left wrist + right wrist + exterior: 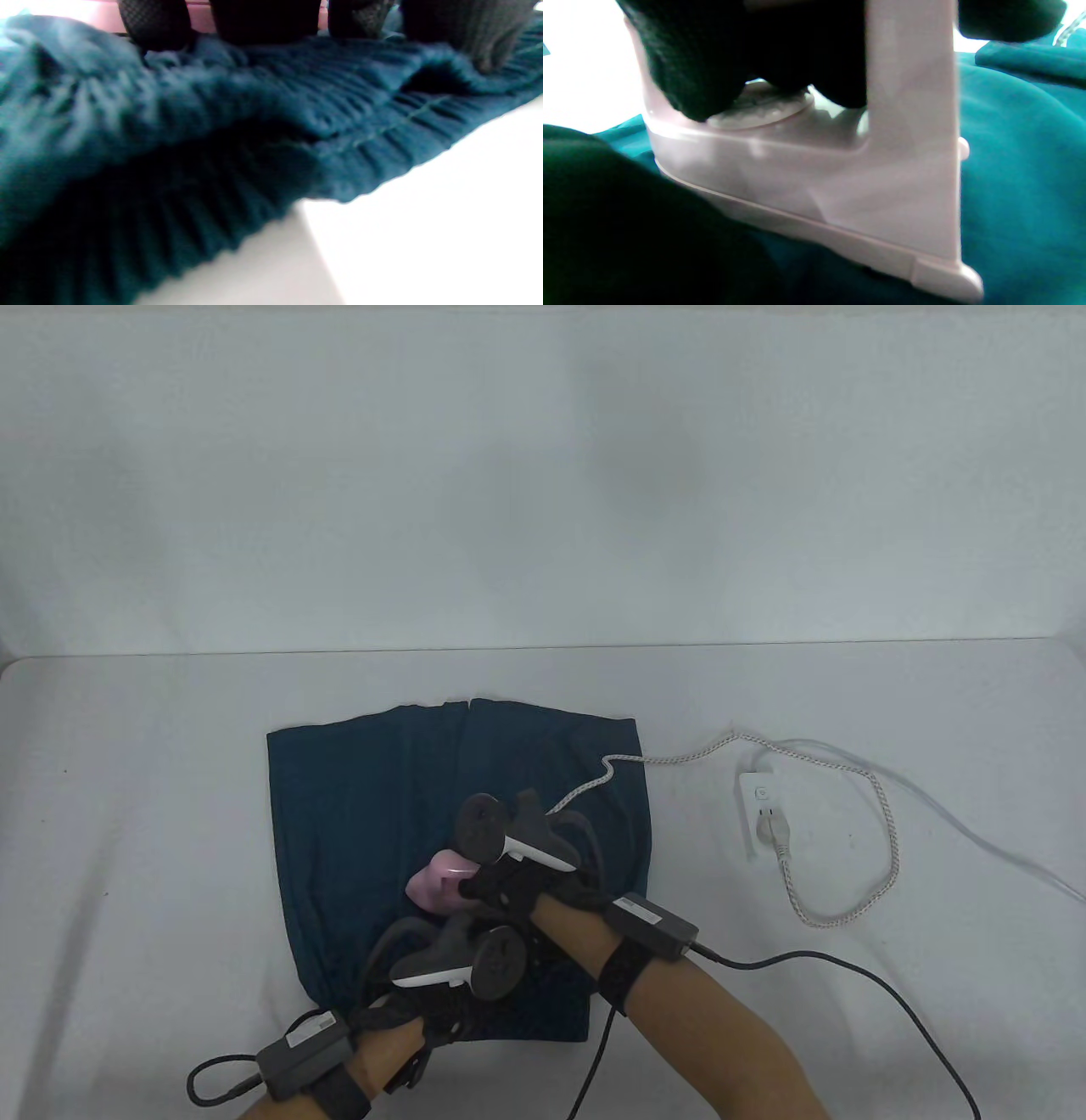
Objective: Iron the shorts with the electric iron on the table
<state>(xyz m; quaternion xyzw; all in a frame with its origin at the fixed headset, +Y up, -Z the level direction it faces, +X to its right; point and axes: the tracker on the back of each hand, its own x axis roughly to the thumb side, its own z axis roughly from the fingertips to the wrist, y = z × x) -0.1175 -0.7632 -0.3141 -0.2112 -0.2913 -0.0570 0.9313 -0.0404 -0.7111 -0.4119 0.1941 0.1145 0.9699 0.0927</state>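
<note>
Overhead and wrist views of a pair of dark teal shorts (373, 814) spread flat on a white tabletop (127, 814), waistband toward the near edge and leg openings toward the far wall. A pale pink electric iron (437, 885) stands with its soleplate on the fabric near the middle of the garment. The right hand (509, 886) grips the iron's handle; in the right wrist view the gloved fingers (687, 63) wrap over the handle above a round dial on the body of the iron (840, 178), and the soleplate edge lies against the teal cloth (1022, 169). The left hand (424, 1010) rests on the shorts just nearer than the iron, close to the waistband; in the left wrist view its fingertips (157, 25) press down on the gathered, ribbed waistband (254, 127), with the fingers spread side by side rather than curled around anything. A tracker sits on the back of each hand, and a dark sensor box with a black cable is strapped to each wrist. A braided white cord (848, 899) runs from the iron across the right leg of the shorts, loops over the tabletop and ends in a plug seated in a white power strip (761, 814) lying well to the right of the garment.
</note>
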